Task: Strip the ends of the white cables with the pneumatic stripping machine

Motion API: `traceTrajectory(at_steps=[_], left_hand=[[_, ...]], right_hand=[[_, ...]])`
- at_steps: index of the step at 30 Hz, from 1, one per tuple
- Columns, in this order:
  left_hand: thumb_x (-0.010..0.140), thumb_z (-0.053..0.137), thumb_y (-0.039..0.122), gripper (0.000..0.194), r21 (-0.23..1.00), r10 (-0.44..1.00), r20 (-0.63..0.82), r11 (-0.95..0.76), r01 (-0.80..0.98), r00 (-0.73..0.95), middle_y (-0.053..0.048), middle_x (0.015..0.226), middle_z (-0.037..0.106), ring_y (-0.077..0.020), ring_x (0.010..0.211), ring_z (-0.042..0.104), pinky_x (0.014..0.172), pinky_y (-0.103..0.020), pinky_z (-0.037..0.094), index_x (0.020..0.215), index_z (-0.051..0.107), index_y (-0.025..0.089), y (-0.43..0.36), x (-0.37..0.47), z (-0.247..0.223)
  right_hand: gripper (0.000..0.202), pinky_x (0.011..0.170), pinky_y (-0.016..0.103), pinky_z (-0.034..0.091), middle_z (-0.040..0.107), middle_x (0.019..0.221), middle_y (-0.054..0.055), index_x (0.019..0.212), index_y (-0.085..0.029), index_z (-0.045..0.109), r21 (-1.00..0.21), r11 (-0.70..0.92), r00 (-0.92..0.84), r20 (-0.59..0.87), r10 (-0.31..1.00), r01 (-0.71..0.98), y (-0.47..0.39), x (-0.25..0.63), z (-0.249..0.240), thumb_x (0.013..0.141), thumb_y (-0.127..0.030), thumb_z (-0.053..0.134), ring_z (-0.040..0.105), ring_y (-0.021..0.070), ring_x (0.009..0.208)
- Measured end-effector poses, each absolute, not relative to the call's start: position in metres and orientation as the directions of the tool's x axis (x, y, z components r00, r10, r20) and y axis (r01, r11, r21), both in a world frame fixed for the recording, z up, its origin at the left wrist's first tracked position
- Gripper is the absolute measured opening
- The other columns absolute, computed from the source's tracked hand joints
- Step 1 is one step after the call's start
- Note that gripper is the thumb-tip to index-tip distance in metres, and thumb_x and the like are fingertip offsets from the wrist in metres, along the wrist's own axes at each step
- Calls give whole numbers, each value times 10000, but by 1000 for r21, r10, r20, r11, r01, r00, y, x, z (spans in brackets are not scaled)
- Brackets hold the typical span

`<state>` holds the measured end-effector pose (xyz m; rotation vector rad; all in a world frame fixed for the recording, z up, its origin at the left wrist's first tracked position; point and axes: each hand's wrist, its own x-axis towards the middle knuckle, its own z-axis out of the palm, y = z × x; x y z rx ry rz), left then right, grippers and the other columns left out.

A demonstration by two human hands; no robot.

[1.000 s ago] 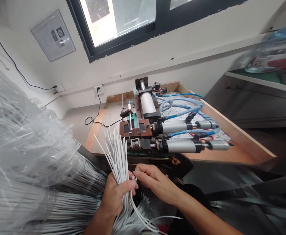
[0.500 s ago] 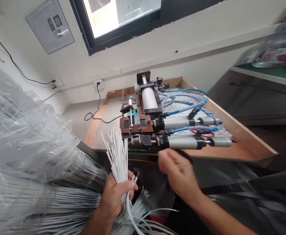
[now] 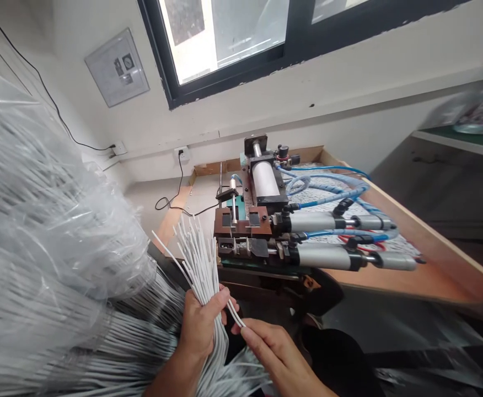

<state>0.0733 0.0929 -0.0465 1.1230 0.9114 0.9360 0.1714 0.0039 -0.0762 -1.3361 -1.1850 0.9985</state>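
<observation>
My left hand (image 3: 203, 321) is wrapped round a bundle of white cables (image 3: 200, 259), whose upper ends fan out in front of the machine. Lower right of it, my right hand (image 3: 272, 350) pinches a thin white cable (image 3: 235, 313) between thumb and fingers, close beside the bundle. Beyond both hands stands a machine (image 3: 243, 223) with metal cylinders, a brown clamp block and blue air hoses. The lower part of the bundle hangs down between my forearms.
Large plastic-wrapped bundles of cables (image 3: 121, 342) fill the left side. The machine sits in a wooden-edged tray (image 3: 444, 275). A green-topped shelf (image 3: 477, 140) holds a clear plastic bag at the right. A black cord (image 3: 179, 207) lies left of the machine.
My right hand has come down and left from in front of the cylinders to the bundle and now pinches a cable. The red-tipped cable end by my left hand no longer shows. The view has shifted.
</observation>
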Motion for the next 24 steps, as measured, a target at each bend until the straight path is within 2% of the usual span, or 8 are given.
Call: traceTrajectory(at_steps=[3, 7, 11, 14, 16, 18, 21, 24], left_hand=[[610, 641, 238, 141, 982, 962, -83, 123, -140, 260, -10, 413, 582, -86, 352, 457, 367, -210, 312, 559, 604, 111, 101, 70, -51], [638, 616, 269, 191, 968, 972, -103, 147, -204, 213, 6, 394, 550, -96, 387, 493, 363, -198, 319, 530, 581, 114, 112, 66, -52], [621, 624, 281, 178, 923, 947, -189, 262, -283, 260, -11, 501, 584, -123, 454, 545, 353, -202, 353, 579, 586, 112, 117, 72, -48], [607, 634, 264, 168, 884, 921, -249, 343, -318, 300, 6, 476, 566, -102, 408, 516, 372, -215, 396, 665, 602, 109, 121, 82, -46], [603, 636, 248, 163, 863, 909, -271, 375, -339, 317, 21, 450, 550, -93, 397, 507, 410, -226, 431, 685, 602, 111, 123, 87, -45], [594, 640, 219, 136, 846, 898, -279, 398, -354, 341, 14, 459, 563, -105, 430, 536, 472, -252, 467, 664, 596, 112, 122, 88, -45], [568, 652, 175, 117, 831, 868, -295, 439, -341, 399, -22, 464, 592, -145, 438, 560, 474, -289, 473, 632, 587, 103, 113, 82, -51], [585, 643, 196, 118, 828, 859, -306, 453, -331, 410, -17, 449, 590, -128, 360, 511, 354, -243, 400, 643, 578, 117, 101, 74, -59]], right_hand=[[322, 514, 225, 343, 519, 576, -1, 730, -171, 612, -982, -14, 224, 30, 974, 191, 0, 182, -95, 795, -393, 388, 452, 129, 534], [416, 457, 272, 356, 497, 448, 13, 692, -156, 613, -919, -265, 418, -126, 899, 293, -5, 211, -143, 754, -479, 359, 464, 161, 425], [436, 776, 422, 363, 625, 863, 175, 818, -139, 631, -877, -259, 605, 46, 795, 405, -1, 216, -155, 606, -510, 544, 527, 324, 880], [475, 830, 366, 357, 583, 1039, 121, 1094, -189, 506, -997, -23, 312, 0, 950, 71, 12, 185, -130, 704, -460, 498, 507, 244, 965], [476, 716, 323, 411, 616, 891, 88, 1013, -170, 550, -976, 10, 55, -2, 998, -217, 23, 158, -117, 679, -507, 514, 552, 215, 807], [447, 577, 270, 406, 590, 673, 47, 802, -129, 603, -922, -57, 11, -66, 998, -383, 31, 135, -113, 711, -539, 449, 526, 153, 596], [505, 497, 242, 365, 505, 520, 11, 629, -105, 586, -874, -147, 11, -171, 985, -462, 33, 122, -117, 720, -567, 405, 441, 103, 457], [481, 565, 270, 396, 528, 558, 27, 673, -109, 617, -886, -105, -32, -101, 994, -452, 28, 131, -108, 683, -566, 463, 485, 137, 534]])
